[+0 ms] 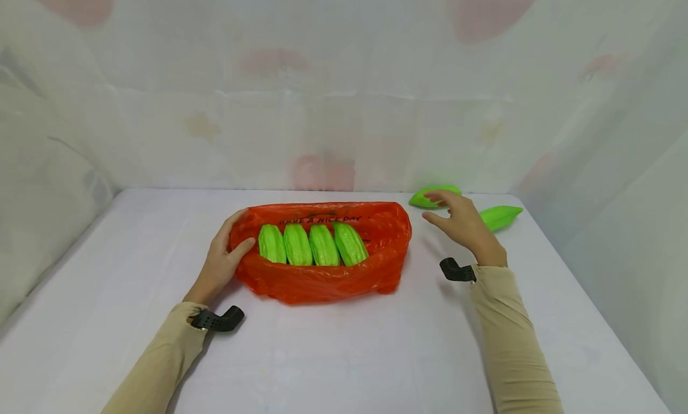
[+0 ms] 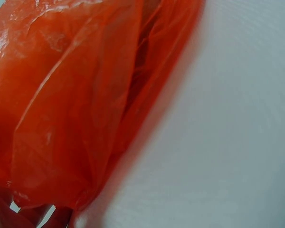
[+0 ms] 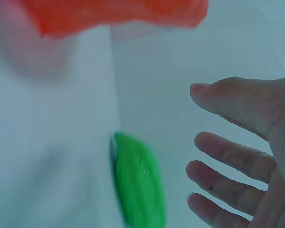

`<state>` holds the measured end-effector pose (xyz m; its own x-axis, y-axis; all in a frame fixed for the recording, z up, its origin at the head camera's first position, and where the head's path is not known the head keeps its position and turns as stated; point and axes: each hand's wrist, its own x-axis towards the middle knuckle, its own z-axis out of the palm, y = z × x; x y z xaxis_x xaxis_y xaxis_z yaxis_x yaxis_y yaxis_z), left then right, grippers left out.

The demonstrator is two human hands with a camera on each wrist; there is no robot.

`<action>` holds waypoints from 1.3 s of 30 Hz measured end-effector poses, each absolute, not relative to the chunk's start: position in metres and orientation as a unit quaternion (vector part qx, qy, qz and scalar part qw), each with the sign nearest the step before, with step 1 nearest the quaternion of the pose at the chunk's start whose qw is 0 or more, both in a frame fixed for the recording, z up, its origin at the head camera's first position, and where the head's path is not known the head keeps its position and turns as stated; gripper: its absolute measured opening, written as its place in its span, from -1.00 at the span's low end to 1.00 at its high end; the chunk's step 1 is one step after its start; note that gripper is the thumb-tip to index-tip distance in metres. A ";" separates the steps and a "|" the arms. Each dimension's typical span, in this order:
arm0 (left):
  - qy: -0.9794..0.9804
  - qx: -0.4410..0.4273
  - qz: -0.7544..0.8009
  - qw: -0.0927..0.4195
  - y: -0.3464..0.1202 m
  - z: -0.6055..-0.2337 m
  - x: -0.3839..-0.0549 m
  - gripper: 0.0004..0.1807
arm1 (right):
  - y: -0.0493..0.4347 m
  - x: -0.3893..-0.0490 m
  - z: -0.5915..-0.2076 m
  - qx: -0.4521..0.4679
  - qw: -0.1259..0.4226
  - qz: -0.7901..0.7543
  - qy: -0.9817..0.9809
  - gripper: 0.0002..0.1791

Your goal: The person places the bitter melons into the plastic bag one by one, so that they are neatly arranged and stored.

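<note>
A red plastic bag (image 1: pixel 317 287) lies open on the table, with printed lettering on its back wall. Several bright green ridged fruits (image 1: pixel 297 245), elongated like star fruit, lie in a row inside it. My left hand (image 1: pixel 221 255) grips the bag's left edge, thumb at the opening and fingers around the outside; the left wrist view shows mostly crumpled red plastic (image 2: pixel 71 114). To the right of the bag, my right hand (image 1: pixel 466 226) is held above the table with fingers spread and nothing between them. One green fruit (image 1: pixel 421 199) lies just beyond its fingertips, partly covered by them.
Another green fruit (image 1: pixel 502 217) lies near the right table edge, behind my right hand. The white table (image 1: pixel 344 360) meets a pale patterned curtain (image 1: pixel 344 127) at the back, with more fabric hanging along both sides.
</note>
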<state>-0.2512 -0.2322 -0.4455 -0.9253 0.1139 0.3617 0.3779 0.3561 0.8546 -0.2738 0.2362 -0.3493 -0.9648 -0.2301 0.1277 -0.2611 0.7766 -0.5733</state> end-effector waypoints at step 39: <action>-0.811 -0.148 -0.554 0.112 -0.232 -0.445 -0.251 -0.35 | 0.325 -0.276 -0.368 0.103 -0.007 0.231 -0.967 -0.46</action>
<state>-0.2508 -0.2322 -0.4447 -0.9307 0.1163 0.3468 0.3654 0.3417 0.8659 -0.2763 0.3252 -0.3683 -0.9788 -0.2020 0.0331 -0.1951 0.8721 -0.4487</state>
